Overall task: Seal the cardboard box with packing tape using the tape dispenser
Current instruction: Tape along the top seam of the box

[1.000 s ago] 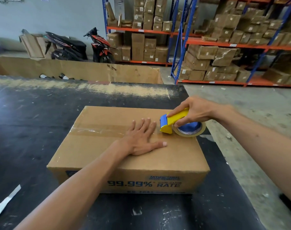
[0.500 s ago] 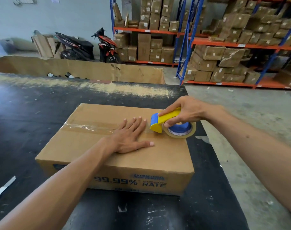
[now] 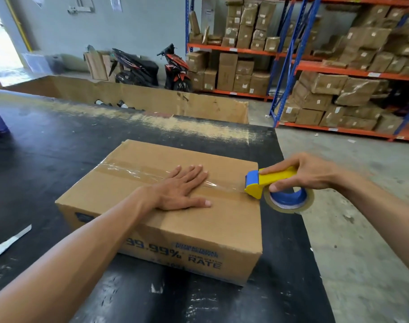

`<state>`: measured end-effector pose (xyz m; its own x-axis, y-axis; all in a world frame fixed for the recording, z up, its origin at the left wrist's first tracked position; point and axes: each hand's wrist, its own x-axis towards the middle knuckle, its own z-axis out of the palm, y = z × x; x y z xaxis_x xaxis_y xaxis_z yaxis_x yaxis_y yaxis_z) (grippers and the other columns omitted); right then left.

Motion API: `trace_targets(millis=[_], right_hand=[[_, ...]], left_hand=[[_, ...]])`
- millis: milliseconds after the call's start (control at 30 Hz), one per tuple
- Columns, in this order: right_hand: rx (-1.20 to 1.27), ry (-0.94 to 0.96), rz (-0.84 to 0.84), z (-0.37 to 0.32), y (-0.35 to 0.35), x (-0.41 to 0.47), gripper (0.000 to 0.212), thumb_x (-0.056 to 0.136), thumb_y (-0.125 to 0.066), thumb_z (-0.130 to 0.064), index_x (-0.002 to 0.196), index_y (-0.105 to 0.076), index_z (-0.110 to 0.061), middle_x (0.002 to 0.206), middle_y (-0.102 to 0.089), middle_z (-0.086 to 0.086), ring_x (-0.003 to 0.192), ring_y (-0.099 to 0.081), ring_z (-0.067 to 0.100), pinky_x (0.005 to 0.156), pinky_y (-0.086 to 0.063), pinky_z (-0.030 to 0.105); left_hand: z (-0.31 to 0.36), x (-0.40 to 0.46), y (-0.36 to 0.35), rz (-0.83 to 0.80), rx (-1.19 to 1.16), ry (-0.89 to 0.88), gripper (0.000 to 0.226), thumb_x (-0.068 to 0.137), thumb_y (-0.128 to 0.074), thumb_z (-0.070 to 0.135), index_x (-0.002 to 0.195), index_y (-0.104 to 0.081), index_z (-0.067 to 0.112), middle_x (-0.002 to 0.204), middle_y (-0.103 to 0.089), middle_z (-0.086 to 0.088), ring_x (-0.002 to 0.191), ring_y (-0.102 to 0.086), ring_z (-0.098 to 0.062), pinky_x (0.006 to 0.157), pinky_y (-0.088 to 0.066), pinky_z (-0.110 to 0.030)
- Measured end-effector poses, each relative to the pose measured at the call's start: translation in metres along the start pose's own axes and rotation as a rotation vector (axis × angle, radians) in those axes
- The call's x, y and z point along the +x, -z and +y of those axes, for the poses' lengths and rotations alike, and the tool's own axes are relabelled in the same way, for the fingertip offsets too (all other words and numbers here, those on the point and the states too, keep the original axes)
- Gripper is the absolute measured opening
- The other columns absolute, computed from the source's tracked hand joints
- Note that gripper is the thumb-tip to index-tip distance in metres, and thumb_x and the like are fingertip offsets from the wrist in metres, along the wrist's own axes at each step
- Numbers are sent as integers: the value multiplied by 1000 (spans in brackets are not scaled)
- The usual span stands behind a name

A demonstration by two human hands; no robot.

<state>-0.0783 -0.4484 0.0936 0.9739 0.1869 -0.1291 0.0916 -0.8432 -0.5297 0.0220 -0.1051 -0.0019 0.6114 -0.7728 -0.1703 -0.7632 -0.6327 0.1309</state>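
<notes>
I see the brown cardboard box lying flat near the table's right edge, flaps closed. Clear packing tape runs along its top seam. The yellow-and-blue tape dispenser sits at the box's right top edge.

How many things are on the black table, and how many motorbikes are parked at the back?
Cardboard box being taped: 1
Tape dispenser, yellow and blue: 1
Paper strip on the table: 1
Motorbikes at the back, one black, one red and black: 2
Total: 5
</notes>
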Motion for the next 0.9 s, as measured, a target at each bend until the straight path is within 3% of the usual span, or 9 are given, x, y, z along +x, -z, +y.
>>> trace_targets(millis=[233, 333, 433, 533, 600, 733, 900], right_hand=[[-7, -8, 17, 15, 4, -6, 44, 70, -83, -57, 110, -66, -67, 89, -69, -35, 77, -60, -9, 61, -44, 9], [20, 13, 20, 21, 3, -7, 46, 68, -83, -60, 111, -66, -67, 91, -72, -27, 76, -61, -5, 63, -45, 8], [23, 14, 15, 29, -1, -8, 55, 61, -77, -74, 115, -61, -70, 100, -73, -21, 86, -63, 4, 73, -50, 23], [-18, 26, 26, 37, -7, -11, 55, 65, -74, -73, 117, -57, -73, 110, -72, -15, 96, -64, 14, 84, -53, 35], [-20, 27, 40, 39, -11, -14, 53, 69, -76, -68, 118, -56, -73, 108, -71, -16, 95, -63, 13, 82, -53, 35], [-18, 36, 83, 44, -16, -29, 56, 66, -75, -73, 119, -56, -73, 100, -65, -38, 88, -60, 1, 71, -48, 23], [0, 32, 106, 62, -11, -50, 58, 64, -75, -74, 119, -59, -70, 101, -66, -31, 88, -60, 2, 72, -47, 26]], left_hand=[[28, 18, 19, -7, 74, -54, 114, 70, -16, 97, 157, 12, 28, 163, 24, -3, 150, 21, -18, 121, 14, -47], [62, 41, 17, 27, 3, -114, 112, 73, -20, 94, 157, 14, 27, 163, 23, 0, 150, 21, -14, 122, 14, -45], [79, 55, 4, 31, -29, -88, 108, 78, -22, 91, 156, 16, 28, 164, 22, 0, 150, 20, -14, 122, 10, -49], [76, 58, -4, 41, 6, -81, 105, 79, -20, 91, 155, 16, 29, 164, 22, 1, 150, 20, -13, 123, 9, -48], [75, 56, -5, 43, 17, -84, 103, 80, -18, 91, 155, 16, 29, 164, 21, 1, 150, 20, -13, 123, 9, -47], [76, 55, -4, 45, 20, -84, 101, 81, -18, 89, 157, 12, 30, 165, 19, 1, 151, 18, -14, 123, 9, -48], [76, 53, -1, 32, 36, -87, 99, 81, -16, 89, 157, 10, 31, 165, 18, 1, 151, 18, -13, 123, 9, -47]])
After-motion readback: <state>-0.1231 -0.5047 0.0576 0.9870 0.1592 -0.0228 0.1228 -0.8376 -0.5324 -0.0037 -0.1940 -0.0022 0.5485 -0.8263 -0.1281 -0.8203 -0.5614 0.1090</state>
